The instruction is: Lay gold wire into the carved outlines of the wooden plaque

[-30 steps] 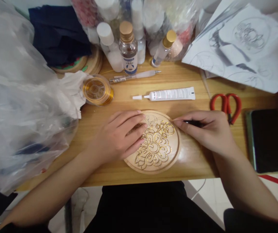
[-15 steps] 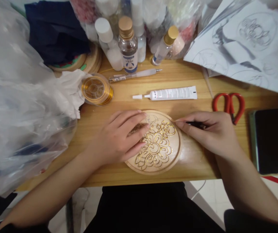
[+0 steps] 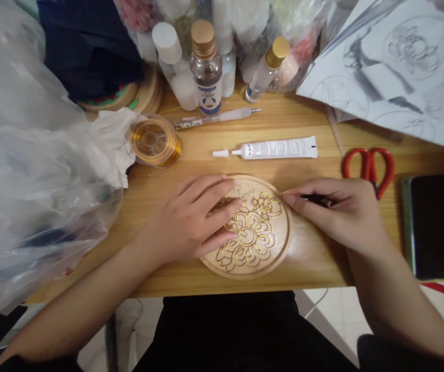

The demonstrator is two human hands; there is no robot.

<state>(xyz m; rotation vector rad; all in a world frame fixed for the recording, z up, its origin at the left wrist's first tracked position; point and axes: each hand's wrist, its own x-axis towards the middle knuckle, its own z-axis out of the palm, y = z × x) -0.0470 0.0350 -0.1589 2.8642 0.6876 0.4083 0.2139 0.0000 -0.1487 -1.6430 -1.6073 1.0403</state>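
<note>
Left hand (image 3: 190, 222): I see it flat, fingers apart, on wooden disc (image 3: 270, 250).
Right hand (image 3: 340, 214): pinched on dark tool (image 3: 315, 198).
Round case (image 3: 177, 153): gold wire (image 3: 144, 150) coiled inside.

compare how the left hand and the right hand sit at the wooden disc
The left hand lies flat and open, fingers stretched over the wooden disc; the right hand is curled, pinching a thin dark tool. The left hand covers part of the gold pattern; the right hand sits at the disc's right edge. Both are bare.
</note>
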